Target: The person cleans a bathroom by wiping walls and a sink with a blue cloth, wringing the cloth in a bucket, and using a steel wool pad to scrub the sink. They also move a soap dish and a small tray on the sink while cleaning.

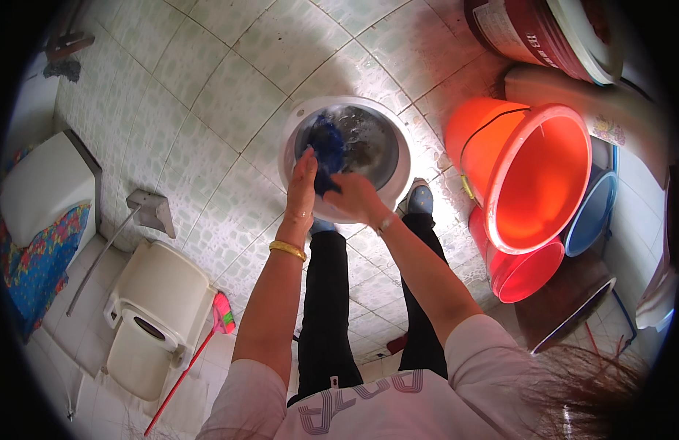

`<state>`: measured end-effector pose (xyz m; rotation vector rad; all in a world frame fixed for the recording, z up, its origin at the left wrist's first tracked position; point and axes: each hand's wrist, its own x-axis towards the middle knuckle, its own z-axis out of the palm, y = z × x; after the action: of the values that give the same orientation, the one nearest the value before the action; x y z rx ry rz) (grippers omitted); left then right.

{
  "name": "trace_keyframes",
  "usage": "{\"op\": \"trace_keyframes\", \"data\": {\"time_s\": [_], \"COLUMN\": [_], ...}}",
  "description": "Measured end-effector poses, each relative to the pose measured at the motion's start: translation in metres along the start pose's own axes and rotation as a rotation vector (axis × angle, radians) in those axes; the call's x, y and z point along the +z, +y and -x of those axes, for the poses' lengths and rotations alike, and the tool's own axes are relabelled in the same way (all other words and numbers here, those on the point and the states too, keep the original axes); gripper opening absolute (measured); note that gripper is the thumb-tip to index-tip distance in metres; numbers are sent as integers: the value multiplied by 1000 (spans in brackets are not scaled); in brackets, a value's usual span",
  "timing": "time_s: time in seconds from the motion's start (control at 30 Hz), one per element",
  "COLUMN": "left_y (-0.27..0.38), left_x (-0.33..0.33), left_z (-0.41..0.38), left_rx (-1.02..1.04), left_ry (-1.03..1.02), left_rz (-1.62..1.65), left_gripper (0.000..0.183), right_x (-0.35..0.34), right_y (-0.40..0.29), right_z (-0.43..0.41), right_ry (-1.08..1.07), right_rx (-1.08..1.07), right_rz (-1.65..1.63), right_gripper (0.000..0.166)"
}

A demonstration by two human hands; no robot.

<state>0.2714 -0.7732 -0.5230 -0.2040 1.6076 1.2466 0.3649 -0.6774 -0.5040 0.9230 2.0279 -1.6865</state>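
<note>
A white round basin (405, 159) stands on the tiled floor before me, with greyish water (370, 137) and some suds in it. Soaked blue cloth (329, 140) lies in its left part and comes up toward the near rim. Along the cloth's left side is my left hand (302, 190), fingers extended and wet, a gold bangle on the wrist; whether it grips the cloth is hidden. My right hand (353, 197) is curled over the cloth's near end, above the near rim. Both hands are close together but apart.
At right stand an orange bucket (477, 132), a red bucket (529, 272), a blue bucket (595, 212) and a dustpan (557, 308). A pale plastic seat (163, 280) and a red-handled broom (180, 374) are at left. My shoe (420, 198) is beside the basin.
</note>
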Motion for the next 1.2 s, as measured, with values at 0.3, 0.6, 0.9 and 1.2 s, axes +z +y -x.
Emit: {"op": "trace_keyframes", "data": {"time_s": [0.3,0.6,0.9,1.2], "left_y": [3,-18,13,4], "left_x": [-11,1,20,15], "left_z": [4,27,32,43], "left_rx": [-213,-108,-203,-346], "left_ry": [-446,-323,-3,-146], "left_rz": [519,903,850,846], "left_gripper": [56,63,50,49], "right_x": [-19,-24,-5,-9], "right_y": [-76,-102,-28,40], "right_z": [60,65,68,35], "right_ry": [-76,-132,86,51], "right_rx": [-230,-87,-154,324], "right_rz": [-741,-1094,-48,-1188], "right_gripper": [8,21,19,43]}}
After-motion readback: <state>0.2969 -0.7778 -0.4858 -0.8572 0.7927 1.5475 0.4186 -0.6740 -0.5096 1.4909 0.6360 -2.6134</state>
